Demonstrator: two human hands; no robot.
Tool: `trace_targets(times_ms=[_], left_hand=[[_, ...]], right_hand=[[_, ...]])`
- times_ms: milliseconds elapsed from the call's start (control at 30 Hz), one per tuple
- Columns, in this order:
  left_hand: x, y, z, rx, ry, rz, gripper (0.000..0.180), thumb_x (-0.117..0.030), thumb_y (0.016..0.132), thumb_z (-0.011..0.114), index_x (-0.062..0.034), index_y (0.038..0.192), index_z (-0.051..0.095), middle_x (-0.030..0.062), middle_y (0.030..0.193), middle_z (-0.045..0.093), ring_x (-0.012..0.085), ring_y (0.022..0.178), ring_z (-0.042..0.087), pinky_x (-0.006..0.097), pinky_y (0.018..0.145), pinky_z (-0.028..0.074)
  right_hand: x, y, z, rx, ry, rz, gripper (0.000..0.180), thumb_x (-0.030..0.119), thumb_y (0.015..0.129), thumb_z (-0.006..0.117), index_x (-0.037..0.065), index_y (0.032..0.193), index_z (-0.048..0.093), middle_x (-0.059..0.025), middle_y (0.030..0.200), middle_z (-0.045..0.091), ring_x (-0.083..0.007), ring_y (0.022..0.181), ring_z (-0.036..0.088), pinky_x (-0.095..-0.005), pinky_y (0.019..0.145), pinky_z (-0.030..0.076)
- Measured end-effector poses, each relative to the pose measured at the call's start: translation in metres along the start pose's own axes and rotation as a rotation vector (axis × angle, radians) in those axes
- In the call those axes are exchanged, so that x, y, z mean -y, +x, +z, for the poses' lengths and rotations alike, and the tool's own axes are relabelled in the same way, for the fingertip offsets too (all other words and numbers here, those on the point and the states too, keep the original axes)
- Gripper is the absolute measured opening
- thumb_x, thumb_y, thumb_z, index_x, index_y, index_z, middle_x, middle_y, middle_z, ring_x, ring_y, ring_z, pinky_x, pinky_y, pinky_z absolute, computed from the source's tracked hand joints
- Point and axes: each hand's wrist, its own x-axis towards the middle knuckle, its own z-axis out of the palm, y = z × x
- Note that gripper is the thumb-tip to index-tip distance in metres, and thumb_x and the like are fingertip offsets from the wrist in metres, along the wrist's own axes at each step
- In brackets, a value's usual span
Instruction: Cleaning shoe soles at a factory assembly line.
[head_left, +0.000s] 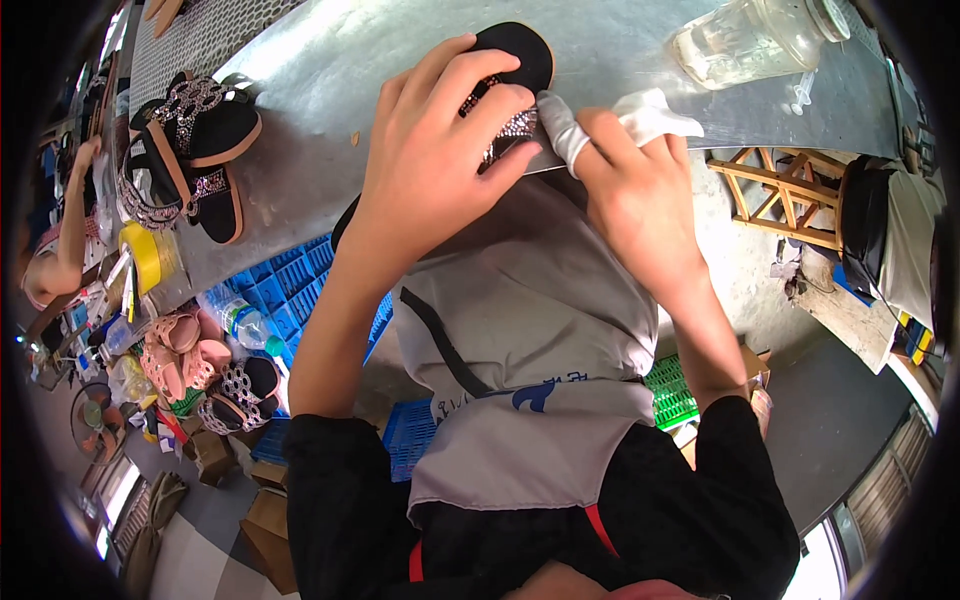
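Left hand (440, 140): clamped around black sandal (520, 55).
Right hand (630, 175): beside it, gripping white cloth (655, 114).
Risk: hard rubbing might loosen rhinestones (519, 124).

Black sandal (520, 55) with glittery stone-studded strap sat upper centre of frame, partly covered, rounded end toward top edge, crumpled white cloth (655, 115) just right of it.

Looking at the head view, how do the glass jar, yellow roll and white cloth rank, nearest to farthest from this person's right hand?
1. White cloth, in the right hand.
2. Glass jar, off to the right.
3. Yellow roll, at the far left.
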Motion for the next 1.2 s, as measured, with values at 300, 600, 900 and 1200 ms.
trace_targets(times_ms=[300,600,900,1200], left_hand=[[-0.001,0.002,-0.002,0.026,0.026,0.008,0.026,-0.019,0.075,0.088,-0.0100,0.093,0.073,0.0020,0.125,0.070,0.0333,0.131,0.061,0.043,0.097,0.049],[0.000,0.001,-0.005,0.025,-0.012,-0.031,0.025,-0.018,0.074,0.089,-0.0095,0.091,0.072,0.0021,0.124,0.070,0.0331,0.132,0.061,0.044,0.099,0.048],[0.032,0.011,-0.025,0.240,-0.310,0.291,0.024,-0.010,0.070,0.087,-0.0096,0.090,0.074,0.0030,0.125,0.071,0.0336,0.135,0.059,0.045,0.106,0.047],[0.067,0.012,0.029,-0.251,-0.511,0.736,0.018,-0.019,0.079,0.085,-0.0131,0.089,0.071,0.0068,0.122,0.067,0.0352,0.126,0.062,0.045,0.101,0.046]], right_hand=[[-0.018,0.008,0.005,0.078,-0.106,-0.083,0.035,0.013,0.078,0.071,0.012,0.112,0.076,0.0014,0.114,0.064,-0.0245,0.083,0.059,-0.0392,0.079,0.044],[-0.030,0.021,0.009,-0.039,-0.088,-0.217,0.016,0.017,0.074,0.069,0.011,0.089,0.072,0.0023,0.102,0.060,-0.0223,0.076,0.056,-0.0358,0.076,0.043],[-0.043,0.009,-0.020,0.106,-0.087,-0.402,0.036,0.016,0.075,0.068,0.013,0.109,0.077,0.0039,0.104,0.062,-0.0166,0.082,0.061,-0.0333,0.075,0.045],[-0.039,0.008,-0.013,0.105,-0.198,-0.515,0.025,0.013,0.071,0.069,0.006,0.094,0.075,-0.0016,0.115,0.066,-0.0197,0.087,0.061,-0.0376,0.077,0.044]])
